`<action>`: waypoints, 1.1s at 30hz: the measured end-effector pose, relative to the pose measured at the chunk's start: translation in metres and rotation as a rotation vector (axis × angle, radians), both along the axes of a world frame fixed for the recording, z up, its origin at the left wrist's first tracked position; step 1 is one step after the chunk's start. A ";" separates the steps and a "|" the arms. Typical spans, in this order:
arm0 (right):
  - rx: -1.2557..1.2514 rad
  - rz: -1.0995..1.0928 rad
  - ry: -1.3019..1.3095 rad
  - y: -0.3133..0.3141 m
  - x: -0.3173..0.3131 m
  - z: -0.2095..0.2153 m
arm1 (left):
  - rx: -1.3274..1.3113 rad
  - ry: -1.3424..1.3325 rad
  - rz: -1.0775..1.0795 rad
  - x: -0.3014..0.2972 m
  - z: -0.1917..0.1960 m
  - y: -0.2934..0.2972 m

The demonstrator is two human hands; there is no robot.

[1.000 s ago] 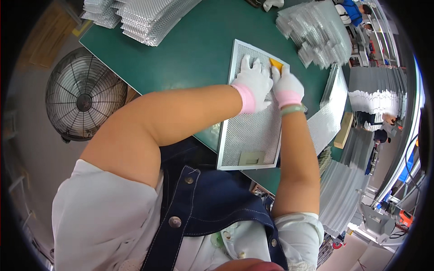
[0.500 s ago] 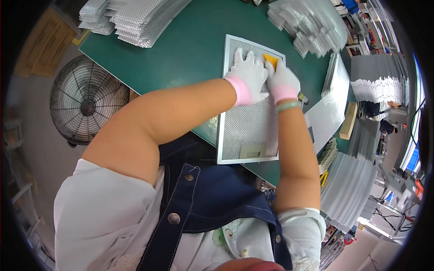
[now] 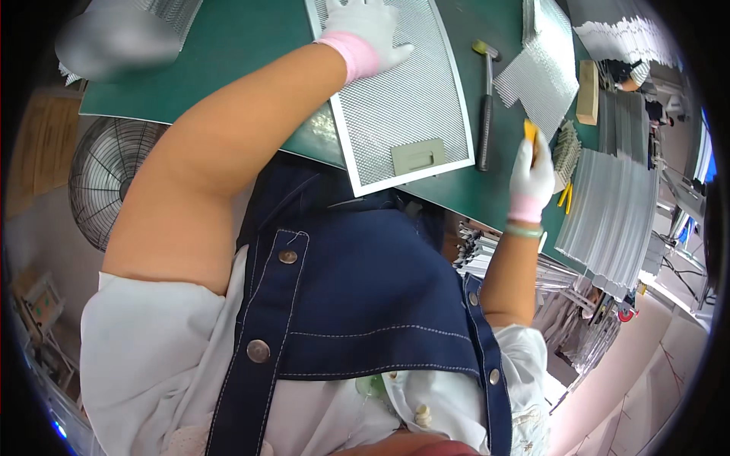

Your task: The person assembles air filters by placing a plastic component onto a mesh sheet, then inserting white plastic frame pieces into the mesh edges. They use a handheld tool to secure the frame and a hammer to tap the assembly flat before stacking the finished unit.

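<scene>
A framed metal mesh panel lies on the green table, a grey plate with a slot at its near end. My left hand, in a white glove with a pink cuff, rests on the panel's far part with the fingers spread, its fingertips close to the top edge of the view. My gloved right hand is off to the right, closed on a small flat yellow tool whose end sticks up past the fingers. Between that hand and the panel lies a hammer with a black grip and a yellow-green face.
Silvery mesh sheets lie right of the hammer, near a wooden block. Stacked grey metal strips stand at the right edge, beside yellow-handled pliers. A fan stands left of the green table.
My right hand has drawn away from the panel to the right, carrying the yellow tool. My left hand still lies on the panel, which now sits at a tilt. The view has shifted.
</scene>
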State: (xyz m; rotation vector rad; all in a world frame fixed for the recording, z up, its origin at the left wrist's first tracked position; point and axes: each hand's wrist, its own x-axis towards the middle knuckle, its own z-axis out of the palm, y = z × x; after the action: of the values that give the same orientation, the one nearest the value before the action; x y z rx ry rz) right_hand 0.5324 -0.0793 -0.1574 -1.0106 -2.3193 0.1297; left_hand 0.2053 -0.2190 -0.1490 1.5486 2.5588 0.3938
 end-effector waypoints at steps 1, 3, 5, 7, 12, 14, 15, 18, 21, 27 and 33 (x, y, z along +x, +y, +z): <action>0.043 -0.053 -0.224 -0.002 0.026 -0.009 | 0.000 0.014 0.002 0.002 0.002 0.000; 0.233 -0.022 -0.375 -0.015 0.044 -0.023 | 0.021 0.055 -0.006 0.007 0.004 -0.003; 0.238 -0.006 -0.235 -0.014 0.040 -0.024 | 0.065 0.101 -0.014 0.010 0.006 -0.008; 0.005 0.003 -0.102 -0.031 0.016 -0.017 | 0.027 0.063 -0.075 0.004 0.006 -0.002; -0.370 0.116 -0.136 -0.111 -0.008 0.008 | 0.378 0.125 -0.317 -0.002 -0.017 -0.044; -0.756 0.196 -0.233 -0.136 0.017 -0.001 | 0.474 -0.065 -0.533 -0.009 -0.023 -0.078; -0.994 0.200 -0.204 -0.143 0.023 -0.010 | 0.466 -0.061 -0.621 0.001 -0.020 -0.102; -1.314 0.301 -0.167 -0.158 0.015 -0.026 | 0.276 0.075 -0.846 0.041 -0.020 -0.149; -1.567 0.343 0.044 -0.169 -0.015 -0.026 | 0.341 0.170 -0.787 0.063 -0.036 -0.136; -1.263 0.313 0.646 -0.160 0.029 0.013 | 0.579 0.100 -0.908 0.167 0.012 -0.121; -0.684 -0.203 0.781 -0.140 0.282 0.124 | 0.528 0.197 -0.732 0.140 0.003 -0.123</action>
State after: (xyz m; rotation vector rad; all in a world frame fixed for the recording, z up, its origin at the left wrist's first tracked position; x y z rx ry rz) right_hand 0.8146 -0.2189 -0.0333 -1.2102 -1.4485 1.0809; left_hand 0.3450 -0.3423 -0.1464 2.6568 1.8575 0.8846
